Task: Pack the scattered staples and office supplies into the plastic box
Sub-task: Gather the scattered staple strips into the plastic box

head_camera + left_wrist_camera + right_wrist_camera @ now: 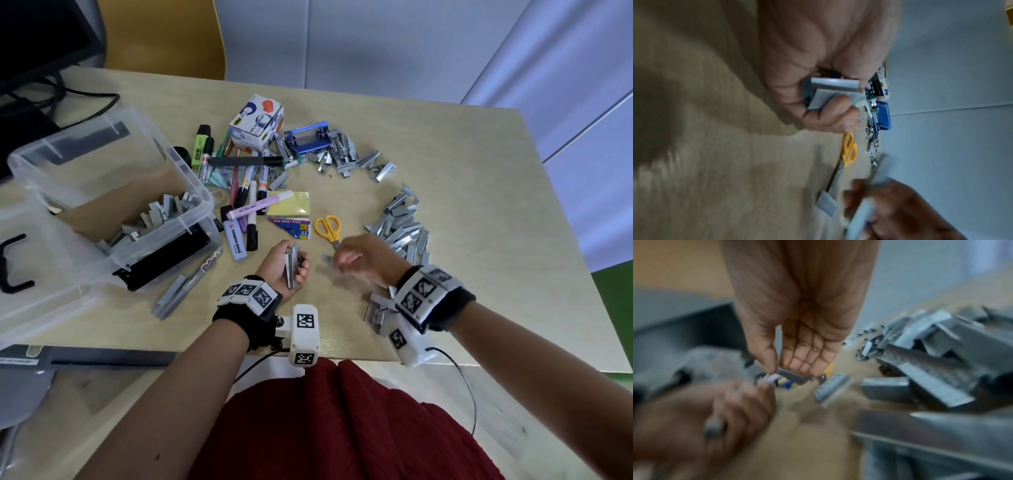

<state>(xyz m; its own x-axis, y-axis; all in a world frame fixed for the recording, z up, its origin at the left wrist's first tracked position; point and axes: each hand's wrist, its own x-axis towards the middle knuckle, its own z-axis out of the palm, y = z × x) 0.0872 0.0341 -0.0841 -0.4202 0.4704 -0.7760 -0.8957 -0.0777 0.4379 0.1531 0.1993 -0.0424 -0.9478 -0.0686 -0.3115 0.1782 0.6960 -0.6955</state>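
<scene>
My left hand [296,265] grips a few grey staple strips [291,267] upright, just above the table's front middle; the left wrist view shows the strips [830,91] between thumb and curled fingers. Close to its right, my right hand [337,258] is blurred and pinches one staple strip [793,374] between thumb and fingertips. The clear plastic box [205,202] stands at the left with staple strips [161,212] lying inside. More loose staples lie in piles at the right [400,226], at the back [349,157] and under my right wrist [376,308].
Yellow scissors [329,228] lie just beyond my hands. Markers [246,192], sticky notes [291,204], a highlighter [234,240], a tape dispenser carton [255,123] and a blue tool [308,137] crowd the middle. Long staple strips [174,294] lie in front of the box.
</scene>
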